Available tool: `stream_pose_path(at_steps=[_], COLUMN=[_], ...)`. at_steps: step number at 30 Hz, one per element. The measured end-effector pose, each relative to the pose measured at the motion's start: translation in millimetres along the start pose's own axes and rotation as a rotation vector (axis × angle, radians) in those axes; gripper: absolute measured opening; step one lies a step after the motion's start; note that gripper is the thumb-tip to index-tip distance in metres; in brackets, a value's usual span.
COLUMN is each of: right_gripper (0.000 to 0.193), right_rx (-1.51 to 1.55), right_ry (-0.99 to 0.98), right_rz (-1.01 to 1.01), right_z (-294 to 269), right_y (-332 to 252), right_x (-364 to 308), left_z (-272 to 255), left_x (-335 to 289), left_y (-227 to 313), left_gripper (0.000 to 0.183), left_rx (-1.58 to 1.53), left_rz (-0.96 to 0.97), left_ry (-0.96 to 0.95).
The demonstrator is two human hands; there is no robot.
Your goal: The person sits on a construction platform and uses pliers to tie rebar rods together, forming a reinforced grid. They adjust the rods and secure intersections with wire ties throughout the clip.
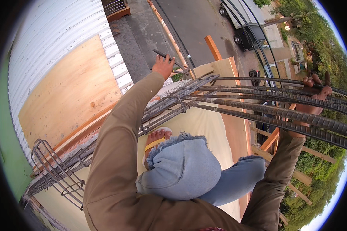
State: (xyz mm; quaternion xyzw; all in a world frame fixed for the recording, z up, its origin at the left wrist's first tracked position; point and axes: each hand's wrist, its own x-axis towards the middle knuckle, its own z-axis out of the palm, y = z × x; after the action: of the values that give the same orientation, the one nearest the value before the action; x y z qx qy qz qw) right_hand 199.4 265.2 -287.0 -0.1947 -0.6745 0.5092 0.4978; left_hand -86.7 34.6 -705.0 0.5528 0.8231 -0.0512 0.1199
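Observation:
My left hand [164, 67] is stretched out ahead, its fingers closed round pincers [186, 71] with a dark handle. The jaws sit close to the end of a tied reinforcing-steel cage [179, 92]. Several ribbed rebars [266, 111] run from that end out to the right and toward me. On the right, my raised right hand [316, 94] has its fingers wrapped round rebar among these bars, which partly cover the hand and wrist. Whether it grips one bar or more is hard to make out. My sandalled foot [157, 138] rests on the pale boards beside the cage.
A plywood sheet [71, 98] lies on a corrugated metal roof [61, 34] at left. Wire stirrups [59, 171] stick up at lower left. Below are a road [204, 19] and a truck [245, 29]. Overhead cables [258, 50] pass at upper right. Timber pieces [302, 177] project beyond the board edge.

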Motion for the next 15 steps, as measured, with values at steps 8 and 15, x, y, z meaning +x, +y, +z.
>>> stream_pose_path(at_steps=[8, 15], right_gripper=[0.065, 0.066], right_rx=[-0.148, -0.124], right_ry=[0.013, 0.007], right_rz=[0.009, 0.007], right_z=[-15.9, -28.4], right_y=[3.0, -4.0], right_x=[7.2, 8.8], left_z=[68.4, 77.7], left_x=[80.4, 101.5], left_y=[55.6, 89.5], left_gripper=[0.062, 0.062], left_rx=[0.095, 0.295], left_rz=[0.107, 0.194], left_ry=[0.066, 0.105])
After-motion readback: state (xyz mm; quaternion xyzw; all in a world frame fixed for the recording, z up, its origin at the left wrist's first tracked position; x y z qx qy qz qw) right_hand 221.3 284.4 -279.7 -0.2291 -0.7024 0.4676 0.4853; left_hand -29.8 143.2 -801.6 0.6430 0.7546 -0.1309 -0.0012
